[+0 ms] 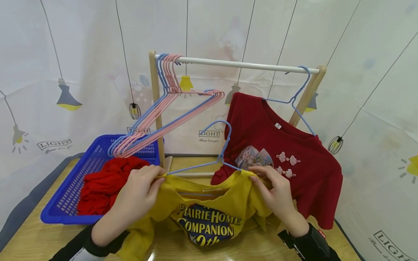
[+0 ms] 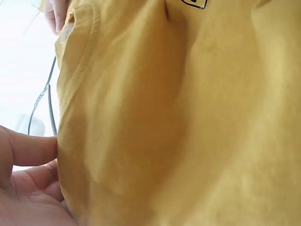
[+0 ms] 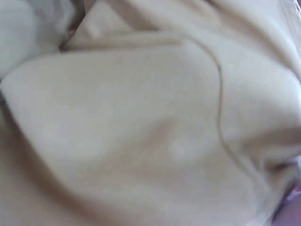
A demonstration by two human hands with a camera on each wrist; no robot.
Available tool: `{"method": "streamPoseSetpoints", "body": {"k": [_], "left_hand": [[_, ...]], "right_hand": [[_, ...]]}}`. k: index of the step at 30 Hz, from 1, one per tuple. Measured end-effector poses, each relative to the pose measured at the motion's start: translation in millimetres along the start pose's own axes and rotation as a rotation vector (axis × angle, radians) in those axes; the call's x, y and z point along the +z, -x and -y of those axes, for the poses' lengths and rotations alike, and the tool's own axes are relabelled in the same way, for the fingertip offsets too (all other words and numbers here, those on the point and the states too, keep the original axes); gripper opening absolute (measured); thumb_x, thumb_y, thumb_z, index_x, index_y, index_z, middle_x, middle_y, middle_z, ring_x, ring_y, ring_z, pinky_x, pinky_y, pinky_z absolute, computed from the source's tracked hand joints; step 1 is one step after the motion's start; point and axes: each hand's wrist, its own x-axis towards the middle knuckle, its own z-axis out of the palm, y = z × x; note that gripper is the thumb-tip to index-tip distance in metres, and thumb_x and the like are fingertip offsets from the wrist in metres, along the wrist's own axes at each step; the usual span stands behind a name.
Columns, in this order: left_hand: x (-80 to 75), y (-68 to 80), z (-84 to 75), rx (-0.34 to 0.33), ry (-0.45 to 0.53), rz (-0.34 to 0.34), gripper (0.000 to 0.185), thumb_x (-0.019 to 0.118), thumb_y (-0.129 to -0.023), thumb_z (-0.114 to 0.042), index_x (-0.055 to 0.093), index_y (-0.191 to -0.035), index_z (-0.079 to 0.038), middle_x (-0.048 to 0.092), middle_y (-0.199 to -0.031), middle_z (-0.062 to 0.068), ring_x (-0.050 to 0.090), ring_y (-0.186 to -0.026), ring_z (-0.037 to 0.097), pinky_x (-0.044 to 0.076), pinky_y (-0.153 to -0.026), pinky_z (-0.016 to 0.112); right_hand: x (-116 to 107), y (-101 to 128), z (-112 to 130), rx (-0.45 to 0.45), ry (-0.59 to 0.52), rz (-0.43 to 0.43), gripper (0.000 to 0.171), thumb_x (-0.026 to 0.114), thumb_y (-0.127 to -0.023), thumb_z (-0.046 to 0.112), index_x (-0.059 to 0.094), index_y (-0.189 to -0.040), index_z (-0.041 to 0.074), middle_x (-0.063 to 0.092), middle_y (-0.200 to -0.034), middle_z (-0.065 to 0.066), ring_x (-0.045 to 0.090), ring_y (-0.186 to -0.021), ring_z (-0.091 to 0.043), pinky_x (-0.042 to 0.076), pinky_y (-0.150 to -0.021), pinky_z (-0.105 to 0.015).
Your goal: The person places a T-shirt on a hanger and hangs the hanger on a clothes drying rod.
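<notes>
Yellow T-shirt: soft, light, floppy cotton, slung between both hands on a blue wire hanger. Left hand pinches one shoulder seam, right hand pinches the other. Best gripped at those shoulders; probably sags elsewhere.

A wooden table carries a blue basket, a wooden rack and a yellow shirt

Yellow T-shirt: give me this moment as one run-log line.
left hand grips yellow T-shirt shoulder | right hand grips other shoulder | blue hanger inside collar | red shirt hangs on rack
</notes>
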Motion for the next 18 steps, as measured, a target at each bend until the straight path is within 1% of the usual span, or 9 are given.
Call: {"method": "streamPoseSetpoints", "body": {"k": [3, 6, 10, 13, 14, 16, 18], "left_hand": [[-2.8, 2.6, 4.6, -0.041, 0.054, 0.001, 0.017, 0.070, -0.090, 0.010, 0.071, -0.094, -0.006, 0.065, -0.083, -0.001, 0.057, -0.073, 0.012, 0.049, -0.070, 0.037], [-7.8, 4.4, 9.2, -0.113, 0.100, 0.028, 0.015, 0.069, -0.092, 0.009, 0.072, -0.096, -0.005, 0.066, -0.085, 0.000, 0.053, -0.069, 0.011, 0.048, -0.062, 0.031], [-14.9, 5.9, 13.7, -0.209, 0.123, 0.057, 0.011, 0.068, -0.095, 0.005, 0.072, -0.100, -0.004, 0.069, -0.090, 0.002, 0.054, -0.071, 0.013, 0.049, -0.064, 0.030], [-19.6, 6.1, 16.4, -0.255, 0.134, 0.059, 0.010, 0.067, -0.096, 0.004, 0.071, -0.102, -0.004, 0.069, -0.092, 0.003, 0.054, -0.074, 0.016, 0.049, -0.066, 0.030], [-21.1, 6.3, 17.4, -0.270, 0.137, 0.061, 0.010, 0.066, -0.097, 0.004, 0.071, -0.102, -0.004, 0.069, -0.093, 0.004, 0.054, -0.074, 0.017, 0.049, -0.066, 0.030], [-23.5, 6.9, 19.3, -0.293, 0.134, 0.064, 0.010, 0.066, -0.097, 0.003, 0.071, -0.104, -0.004, 0.070, -0.095, 0.005, 0.054, -0.074, 0.018, 0.049, -0.066, 0.029], [-25.4, 7.9, 21.1, -0.309, 0.129, 0.069, 0.011, 0.066, -0.098, 0.002, 0.072, -0.105, -0.003, 0.070, -0.098, 0.007, 0.055, -0.075, 0.018, 0.050, -0.066, 0.029]], "right_hand": [[-8.7, 2.7, -2.8, 0.037, -0.005, 0.007, 0.023, 0.073, -0.096, 0.006, 0.072, -0.118, 0.001, 0.075, -0.106, -0.012, 0.070, -0.087, -0.013, 0.052, -0.079, -0.014], [-18.0, 7.0, -6.4, 0.067, 0.002, -0.005, 0.032, 0.076, -0.089, -0.006, 0.072, -0.119, 0.001, 0.075, -0.104, -0.015, 0.069, -0.089, -0.006, 0.052, -0.080, -0.013], [-30.3, 16.5, -10.0, 0.136, 0.040, 0.003, 0.045, 0.079, -0.081, -0.013, 0.071, -0.122, 0.004, 0.074, -0.107, -0.015, 0.066, -0.094, 0.000, 0.049, -0.082, -0.011], [-37.9, 24.3, -11.2, 0.197, 0.082, 0.020, 0.052, 0.083, -0.077, -0.012, 0.069, -0.124, 0.004, 0.074, -0.110, -0.014, 0.064, -0.087, 0.000, 0.050, -0.074, -0.011], [-40.0, 26.5, -11.5, 0.210, 0.100, 0.017, 0.053, 0.084, -0.075, -0.012, 0.069, -0.124, 0.003, 0.074, -0.108, -0.013, 0.064, -0.083, 0.000, 0.050, -0.070, -0.011], [-43.9, 30.4, -12.7, 0.224, 0.128, -0.007, 0.050, 0.084, -0.074, -0.014, 0.069, -0.119, 0.002, 0.075, -0.100, -0.010, 0.062, -0.073, 0.000, 0.050, -0.063, -0.012], [-47.6, 33.2, -14.2, 0.229, 0.134, -0.054, 0.042, 0.081, -0.075, -0.018, 0.071, -0.112, 0.000, 0.075, -0.093, -0.004, 0.062, -0.066, 0.001, 0.049, -0.059, -0.012]]}}
